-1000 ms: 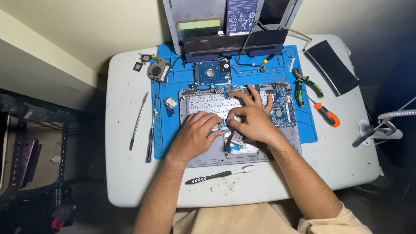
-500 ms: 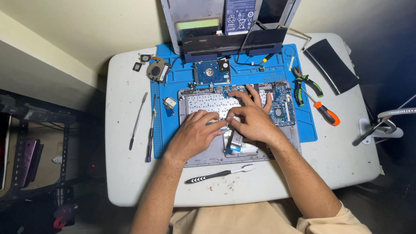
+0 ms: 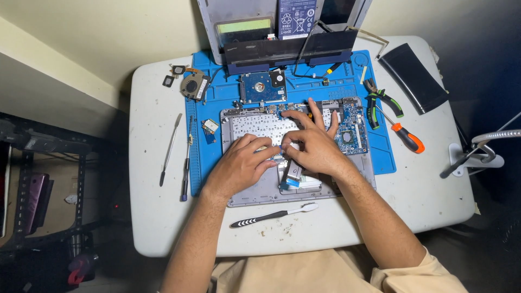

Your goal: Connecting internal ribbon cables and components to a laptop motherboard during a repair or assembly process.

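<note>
We are working on the opened laptop base (image 3: 255, 190), lying under both hands on the blue mat (image 3: 380, 157). Our left hand (image 3: 241, 165) is pinching something small beside the flat ribbon cable (image 3: 291, 172); our right hand (image 3: 315, 144) is pressing down with fingers spread. The next move probably calls for gentle, steady fingertip pressure.

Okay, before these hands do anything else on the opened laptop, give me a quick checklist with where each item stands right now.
1. Both hands on the open grey laptop base: ok, left hand and right hand rest on it.
2. Base sits on the blue rubber work mat: ok.
3. Orange-handled screwdriver within reach: ok, on the mat's right edge.
4. Black-and-white toothbrush clear of the base: ok.
5. Ribbon cable seated: cannot tell, fingers hide it.
</note>
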